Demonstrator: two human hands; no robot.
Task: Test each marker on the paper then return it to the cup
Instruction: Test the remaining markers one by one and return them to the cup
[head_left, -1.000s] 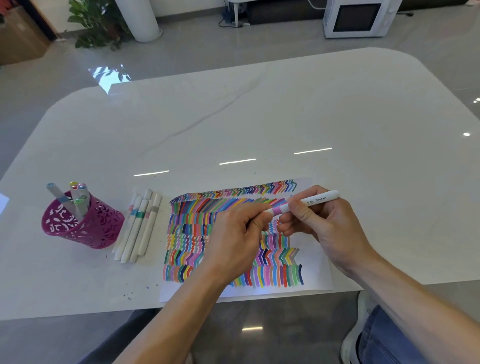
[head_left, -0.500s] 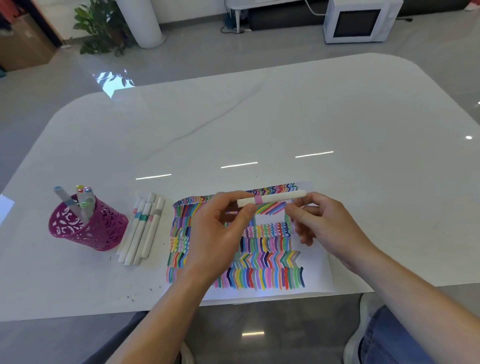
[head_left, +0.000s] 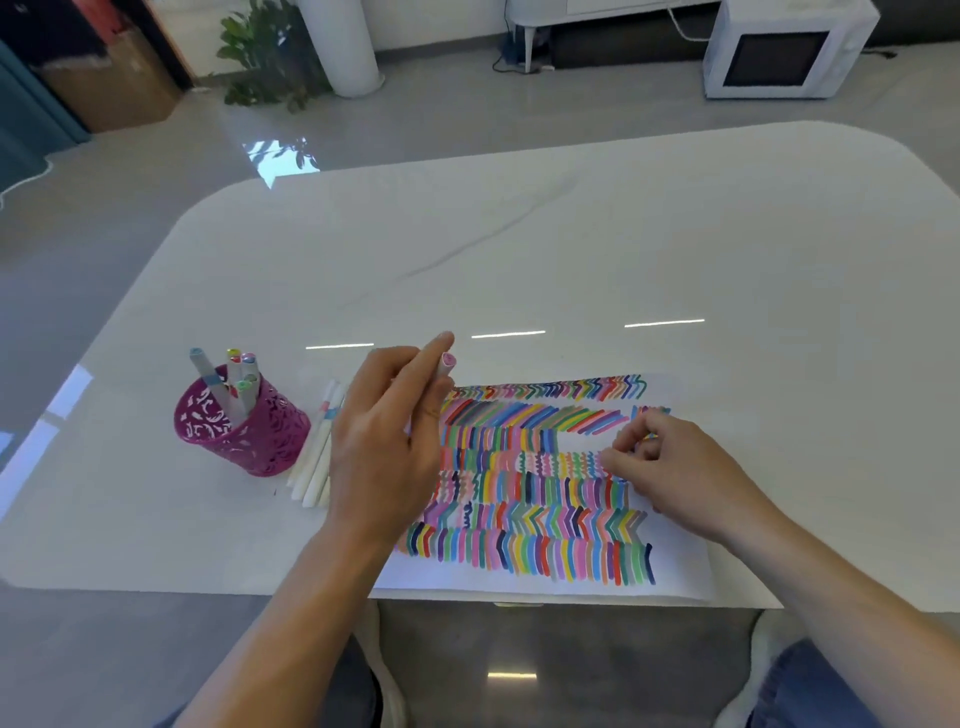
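A large white worktop (head_left: 571, 249) with rounded corners fills the view. Near its front edge, right of centre, lies a sheet of paper (head_left: 680, 582) almost wholly covered with rows of short coloured strokes and zigzags; only a small bare patch shows in its upper middle and a white margin along the bottom. Toward the front left corner stands a magenta cut-out cup (head_left: 244, 436) holding about four markers upright. Just beside the cup, between it and the paper, a row of white markers (head_left: 317, 467) lies flat on the worktop, partly hidden by the left arm.

The left hand (head_left: 387, 447) hovers over the paper's left edge, fingers closed around a white marker with a pink cap (head_left: 445, 364) that points up and away. The right hand (head_left: 675, 467) rests on the paper's right side, fingertips loosely pinched; whether it holds anything cannot be told.

Judging by the crowded paper, many test strokes are made. The held marker appears capped and ready for the cup. The markers lying flat seemingly remain to be tested or returned.
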